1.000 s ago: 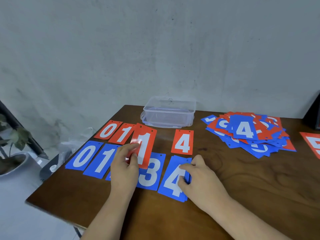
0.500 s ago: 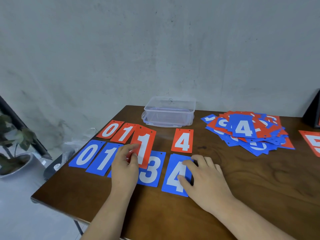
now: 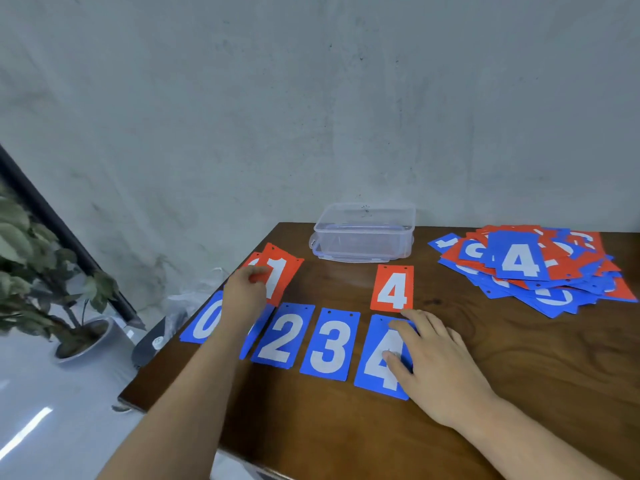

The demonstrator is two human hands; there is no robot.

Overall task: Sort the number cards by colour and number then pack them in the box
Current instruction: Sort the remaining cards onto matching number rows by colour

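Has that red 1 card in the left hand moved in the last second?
Yes. The red 1 card, held by the left hand, has moved left, away from the red 4 card, and no longer overlaps the blue 3 card.

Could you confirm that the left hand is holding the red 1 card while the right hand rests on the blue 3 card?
Not quite: in the head view the right hand rests on the blue 4 card, and the blue 3 card lies untouched beside it. The left hand does hold the red 1 card.
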